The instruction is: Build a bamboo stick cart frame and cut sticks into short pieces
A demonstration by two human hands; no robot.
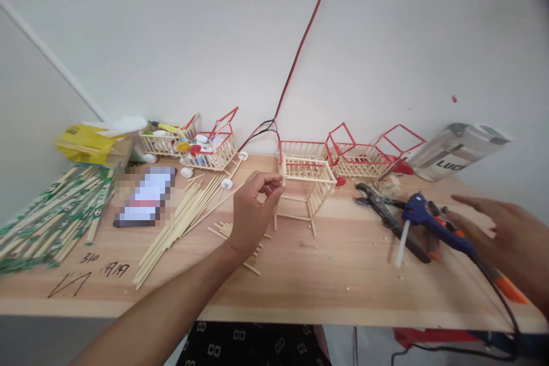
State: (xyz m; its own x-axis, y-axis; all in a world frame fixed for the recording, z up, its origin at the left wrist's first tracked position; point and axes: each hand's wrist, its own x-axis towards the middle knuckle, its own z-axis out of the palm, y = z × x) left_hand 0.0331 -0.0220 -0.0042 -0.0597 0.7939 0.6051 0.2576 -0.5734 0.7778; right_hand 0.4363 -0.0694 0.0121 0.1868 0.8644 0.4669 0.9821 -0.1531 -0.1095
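My left hand [255,206] pinches the near left corner of a small unpainted cart frame [311,206] built from thin wooden sticks. The frame stands on the tabletop, with slatted sides and thin legs. Far to the right, my right hand [500,229] is stretched out with its fingers apart, slightly blurred, and appears to hold nothing. Just beside it lies a blue hot glue gun [433,226] with a white glue stick [402,243] poking out of its rear. Black-handled pliers [380,209] lie partly under the glue gun.
Finished red-trimmed stick carts [210,148] filled with bottle caps stand at the back left; more carts [360,160] stand behind the frame. Loose sticks [180,226], a phone [146,197] and wrapped chopsticks [51,214] cover the left. A grey-white bag [458,151] leans at the back right.
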